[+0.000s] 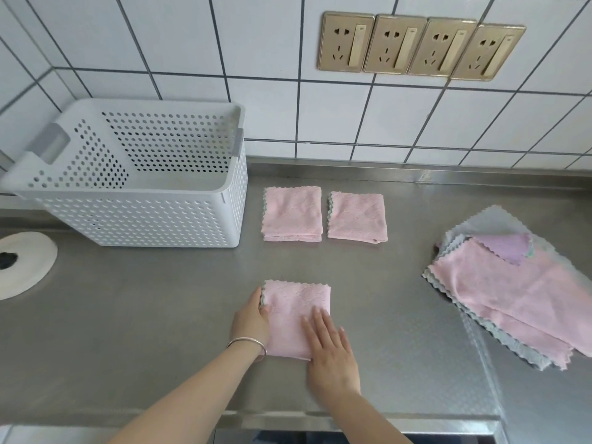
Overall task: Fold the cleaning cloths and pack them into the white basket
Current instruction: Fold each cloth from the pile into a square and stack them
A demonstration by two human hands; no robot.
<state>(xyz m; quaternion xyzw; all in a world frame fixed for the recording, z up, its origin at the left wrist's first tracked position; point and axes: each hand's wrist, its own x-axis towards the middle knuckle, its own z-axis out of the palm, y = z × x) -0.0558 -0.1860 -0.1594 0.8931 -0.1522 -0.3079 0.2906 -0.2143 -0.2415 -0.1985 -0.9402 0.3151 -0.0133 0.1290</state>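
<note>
Cloth (296,312) under right hand (331,346) feeling soft, light, limp | right hand pressing flat, fingers straight | left hand (251,322) pinching left edge | lifting best by folded edges.

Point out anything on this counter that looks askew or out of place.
Only the unfolded pile at the right: its cloths lie fanned and crooked, one purple corner flipped over. The two folded pink cloths sit square beside the white basket, which shows no cloths inside.
</note>
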